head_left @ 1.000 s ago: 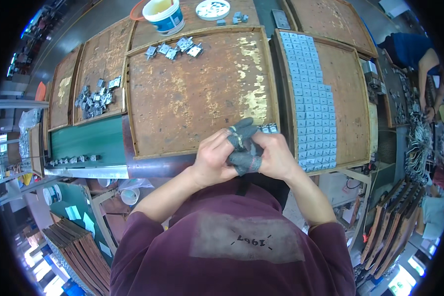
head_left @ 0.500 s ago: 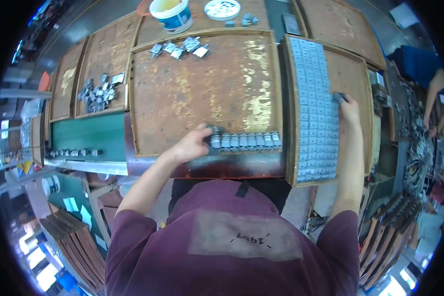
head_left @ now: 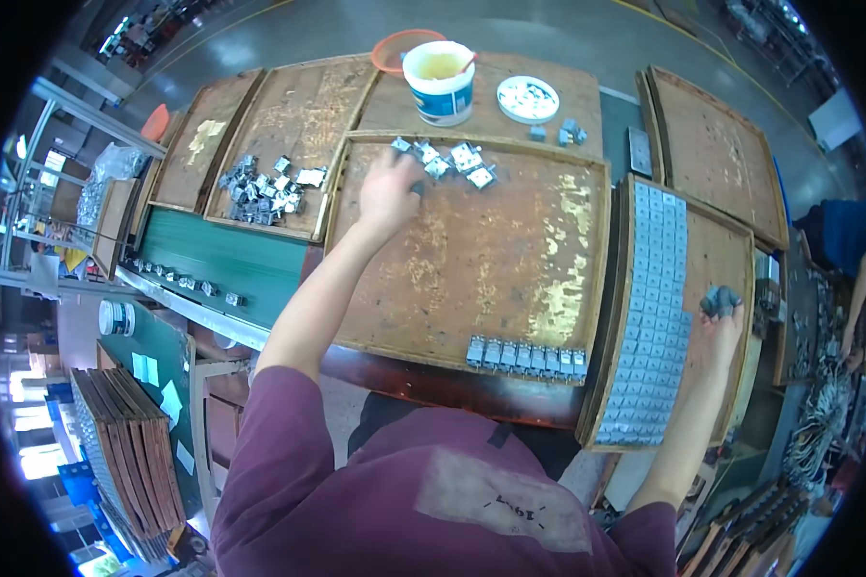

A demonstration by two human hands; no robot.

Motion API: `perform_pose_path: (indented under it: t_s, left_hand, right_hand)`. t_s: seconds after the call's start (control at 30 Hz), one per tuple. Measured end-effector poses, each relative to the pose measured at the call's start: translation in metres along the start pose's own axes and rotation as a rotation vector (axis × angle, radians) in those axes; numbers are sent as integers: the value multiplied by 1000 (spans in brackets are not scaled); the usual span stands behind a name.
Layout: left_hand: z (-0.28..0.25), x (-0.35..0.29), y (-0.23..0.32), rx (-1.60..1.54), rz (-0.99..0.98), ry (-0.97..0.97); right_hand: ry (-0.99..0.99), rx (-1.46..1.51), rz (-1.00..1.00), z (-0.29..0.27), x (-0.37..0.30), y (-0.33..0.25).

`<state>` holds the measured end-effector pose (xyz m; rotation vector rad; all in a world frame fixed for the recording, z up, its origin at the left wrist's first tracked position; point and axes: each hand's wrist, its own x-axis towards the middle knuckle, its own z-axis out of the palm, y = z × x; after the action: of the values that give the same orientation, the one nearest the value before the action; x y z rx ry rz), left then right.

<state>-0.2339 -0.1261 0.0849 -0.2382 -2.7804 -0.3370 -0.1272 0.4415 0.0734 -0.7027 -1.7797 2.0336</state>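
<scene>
At the far left of the big wooden tray (head_left: 433, 361), my left hand (head_left: 387, 195) reaches to a loose group of small metal parts (head_left: 437, 165). Its fingers and thumb are apart, and a dark cover shows on the thumb tip. My right hand (head_left: 725, 322) is over the right-hand wooden tray (head_left: 707, 260), fingers curled together with dark covers on their tips; whether they hold anything is hidden. Beside it, grey-blue block-shaped parts (head_left: 654, 308) stand in close rows. A short row of similar parts (head_left: 526, 358) lines the near right edge of the big tray.
A white-and-blue bucket (head_left: 441, 101) and a white dish of small pieces (head_left: 527, 99) stand beyond the big tray. Another tray on the left holds a heap of metal parts (head_left: 265, 192). Stacked wooden trays (head_left: 130, 452) stand lower left; a co-worker's arm (head_left: 858, 303) shows far right.
My left hand has left the near row and reached the loose parts at the far left. My right hand has moved away from the packed rows. The view has shifted and tilted.
</scene>
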Motion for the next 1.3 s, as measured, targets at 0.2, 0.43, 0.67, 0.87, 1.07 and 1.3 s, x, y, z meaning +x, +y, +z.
perform_pose_path:
  t_s: [0.2,0.43,0.67,0.87,1.07,1.3]
  left_hand:
    - [29,12,12,-2,-5,-208]
    - [2,-49,18,-11,152,-202]
    - [18,-44,-11,-62,308,-252]
    - [14,-61,20,-456,60,-154]
    - [-81,-131,103,-1387,-253,-344]
    - [-109,-166,129,-1518,-11,-454]
  right_hand:
    - [-209,106,2,29,-63,-6]
    - [-286,113,30,52,-128,-10]
    - [-258,-173,-49,111,-165,-4]
    - [-464,-16,-45,136,-205,-11]
    - [-721,-378,-55,146,-245,-47]
    - [-752,-710,-744,154,-265,-62]
